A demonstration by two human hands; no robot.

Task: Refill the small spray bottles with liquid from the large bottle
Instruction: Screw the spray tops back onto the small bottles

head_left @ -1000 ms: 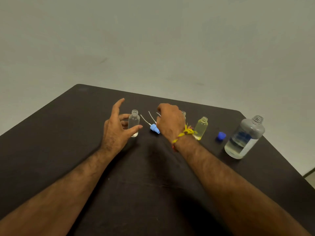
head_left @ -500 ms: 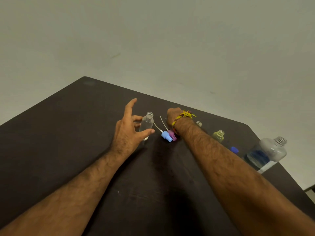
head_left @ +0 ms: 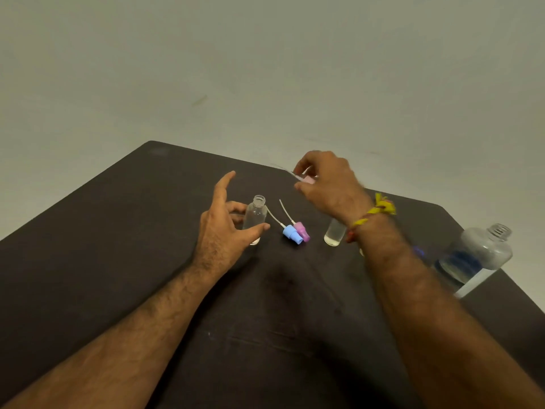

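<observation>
On the dark tabletop (head_left: 118, 246), the left hand (head_left: 224, 231) cups loosely, fingers spread, around an uncapped small bottle (head_left: 256, 215), probably to steady it. Beside it lie two spray caps (head_left: 296, 233). The right hand (head_left: 327, 184) pinches a pink cap (head_left: 308, 180); far right stands the large bottle (head_left: 477, 255).

A dark tabletop (head_left: 124, 261) is carrying everything, its far corner rounded. A small clear bottle (head_left: 256, 218) is standing open on it left of centre. Just beside that, a blue spray cap (head_left: 292, 234) and a purple spray cap (head_left: 303, 230) are lying side by side and touching, their thin white tubes pointing away. A second small bottle (head_left: 334, 233) is standing to the right, partly hidden by a wrist. A large clear bottle (head_left: 477, 256) is sitting uncapped near the right edge.
</observation>
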